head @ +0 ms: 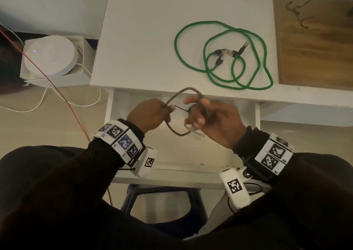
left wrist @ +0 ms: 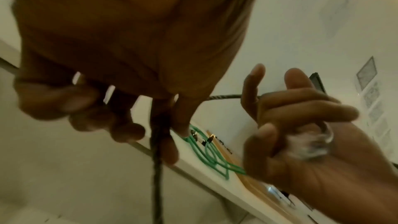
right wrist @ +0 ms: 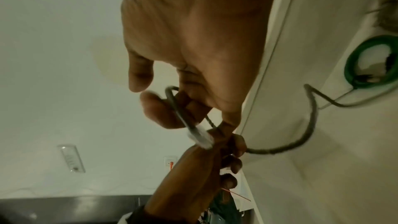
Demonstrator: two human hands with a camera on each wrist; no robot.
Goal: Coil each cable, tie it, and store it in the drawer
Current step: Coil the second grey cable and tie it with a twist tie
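Note:
Over the open white drawer [head: 191,154], both hands hold one grey braided cable [head: 188,90] bent into a loop. My left hand [head: 168,109] grips the strands on the loop's left side, and they hang below its fingers [left wrist: 157,168]. My right hand [head: 198,112] curls round the right side, with the cable's white connector [right wrist: 200,135] against its fingers. A thin black tie [head: 180,109] runs between the two hands. A long green cable [head: 175,42] lies loose and uncoiled on the white table [head: 143,39].
A wooden board [head: 315,49] lies at the table's right end. Left of the table a round white device [head: 49,56] sits in a box, and a red wire [head: 47,77] crosses the floor. In the right wrist view a small green coil [right wrist: 353,67] lies nearby.

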